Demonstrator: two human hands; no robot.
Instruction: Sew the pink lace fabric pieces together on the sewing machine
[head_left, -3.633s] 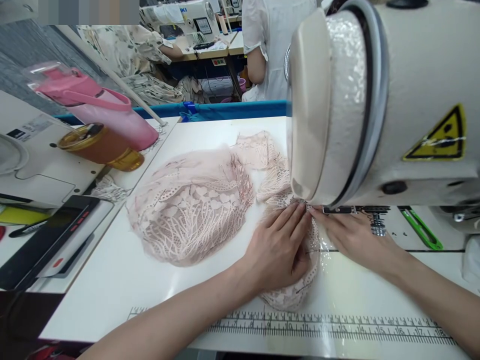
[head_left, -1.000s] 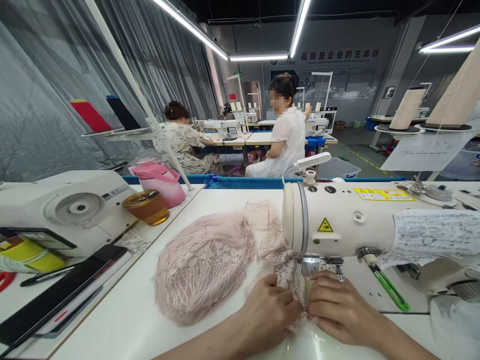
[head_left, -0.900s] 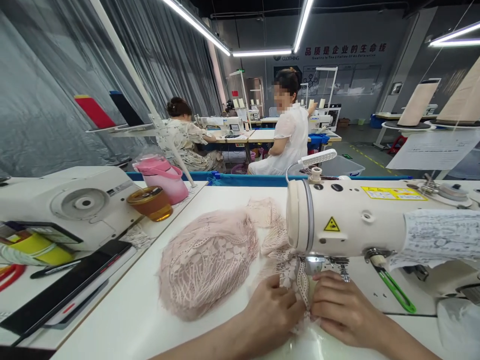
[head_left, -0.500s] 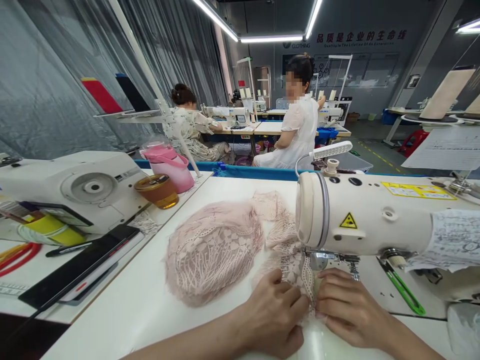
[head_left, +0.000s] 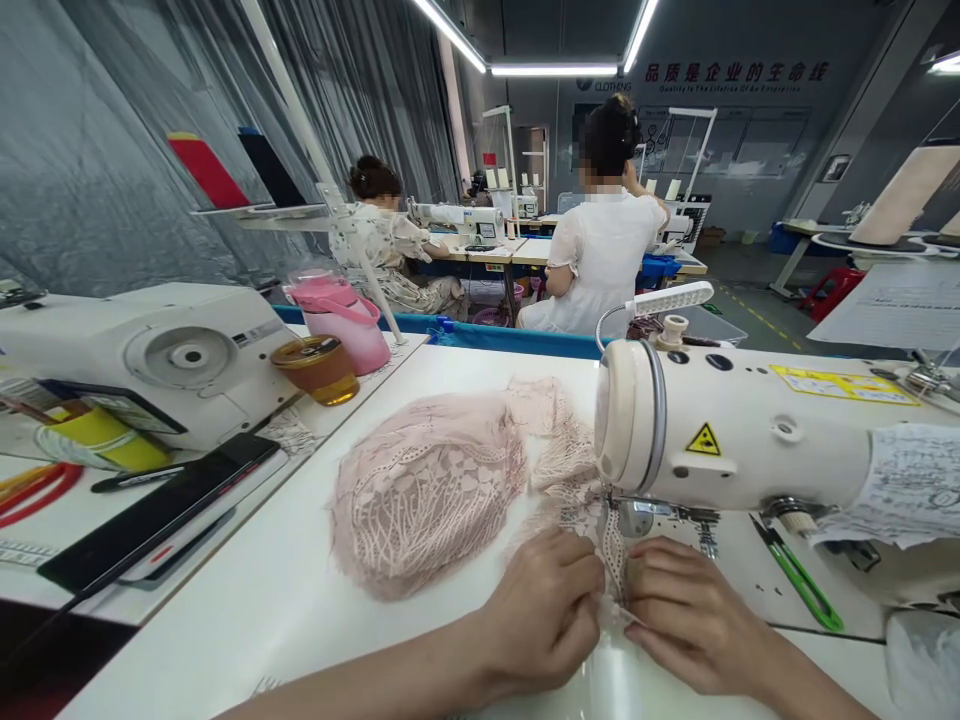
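A pile of pale pink lace lies on the white sewing table. A narrow strip of the same lace runs under the head of a cream sewing machine. My left hand is curled with its fingers pinched on the lace strip just in front of the needle. My right hand is curled the same way, its fingers pressing the strip from the right. The two hands nearly touch. The needle area is partly hidden by the machine head.
A second machine, a pink jug, an amber jar, a black phone and yellow tape stand at left. Green snips lie right of the needle. Two people sit at tables behind.
My head has lifted from a close look at the needle to a view across the room. Both hands have drawn back towards me along the lace strip and stayed pinched on it.
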